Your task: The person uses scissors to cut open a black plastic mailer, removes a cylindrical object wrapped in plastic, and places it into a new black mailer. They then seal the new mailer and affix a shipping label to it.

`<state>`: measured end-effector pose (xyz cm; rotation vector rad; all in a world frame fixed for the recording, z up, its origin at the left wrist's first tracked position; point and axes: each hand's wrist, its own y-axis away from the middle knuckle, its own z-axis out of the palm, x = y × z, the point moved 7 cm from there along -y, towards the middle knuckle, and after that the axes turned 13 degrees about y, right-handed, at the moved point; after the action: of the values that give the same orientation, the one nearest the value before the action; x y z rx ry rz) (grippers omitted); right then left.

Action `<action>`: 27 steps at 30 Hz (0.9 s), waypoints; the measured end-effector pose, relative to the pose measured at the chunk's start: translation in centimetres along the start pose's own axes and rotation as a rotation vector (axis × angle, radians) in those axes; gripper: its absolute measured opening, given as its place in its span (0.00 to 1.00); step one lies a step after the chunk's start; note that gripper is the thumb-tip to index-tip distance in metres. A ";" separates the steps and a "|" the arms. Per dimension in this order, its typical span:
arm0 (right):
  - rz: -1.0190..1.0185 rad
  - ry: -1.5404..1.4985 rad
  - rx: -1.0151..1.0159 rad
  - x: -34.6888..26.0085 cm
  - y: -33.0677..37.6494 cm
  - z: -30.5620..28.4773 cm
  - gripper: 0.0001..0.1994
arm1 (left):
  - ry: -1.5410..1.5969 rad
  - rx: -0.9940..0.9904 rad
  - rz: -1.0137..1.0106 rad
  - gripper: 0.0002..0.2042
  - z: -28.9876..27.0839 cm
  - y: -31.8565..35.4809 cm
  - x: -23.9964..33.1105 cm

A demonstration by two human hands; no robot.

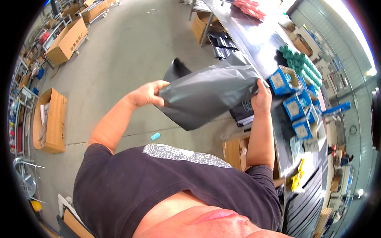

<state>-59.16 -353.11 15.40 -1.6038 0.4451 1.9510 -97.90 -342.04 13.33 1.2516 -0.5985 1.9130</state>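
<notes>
A dark grey plastic bag (210,91) is stretched out in front of my chest, held up in the air between both hands. My left hand (147,94) pinches its left edge, with the thumb and fingers closed on the plastic. At the opposite end, my right hand (262,97) grips the bag's right edge, thumb uppermost. Part of the bag folds up darker behind the left side. Whether anything is inside the bag cannot be seen.
To the right runs a long dark table (254,43) bearing blue boxes (293,106), a green bundle (299,63) and red material (250,10). Below it are a cardboard box (234,152) and stacked black bags (222,43). An open carton (55,121) stands left; a blue scrap (155,136) lies on the floor.
</notes>
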 end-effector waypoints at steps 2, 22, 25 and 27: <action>-0.050 -0.045 0.005 -1.1 -5.9 3.5 0.11 | -0.118 -0.091 -0.052 0.24 -2.8 -4.5 -1.9; -0.003 -0.154 -0.027 14.6 -75.3 38.1 0.14 | -0.168 0.204 -0.525 0.13 -43.9 -46.8 2.8; -0.110 -0.226 0.011 15.6 -84.0 40.3 0.14 | -0.179 0.299 -0.418 0.09 -53.7 -54.7 5.6; -0.142 -0.168 0.108 15.8 -90.5 39.5 0.14 | -0.236 0.373 -0.363 0.07 -59.1 -60.5 9.8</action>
<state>-36.23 -255.77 17.91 -1.3536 0.3525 1.9019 -84.76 -259.54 -3.26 1.7079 -0.1104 1.6256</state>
